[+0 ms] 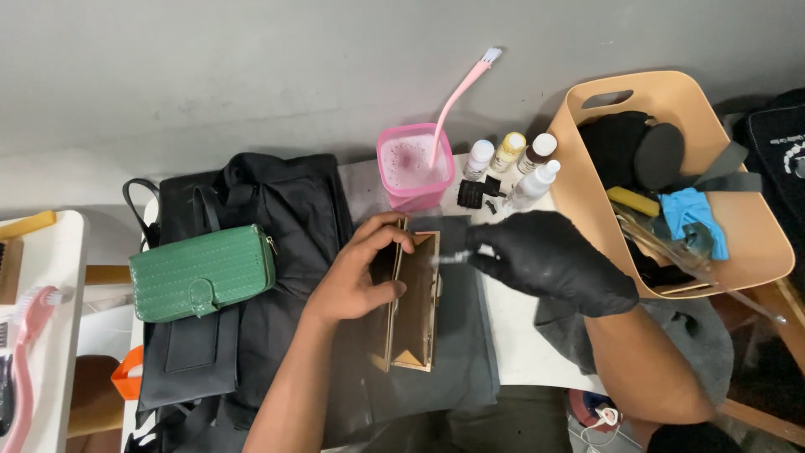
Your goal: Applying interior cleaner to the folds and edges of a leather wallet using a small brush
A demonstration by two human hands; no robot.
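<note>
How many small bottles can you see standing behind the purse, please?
4: a white-capped bottle beside the pink cup, a yellowish one, a brown one, and a clear one in front. The tan basket may hide more.

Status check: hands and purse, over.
Left hand holds brown purse open. Gloved right hand pinches small brush at its frame. Pink cup behind, nothing blocking.

2 forearms reach up from the bottom edge and converge at centre. The bare left hand (362,273) is cupped, thumb on the near side, fingers curled over the far edge of what it grips. The right hand (549,260), in a black glove, is closed with fingertips pinched together and pointing left, its wrist and forearm bare.
</note>
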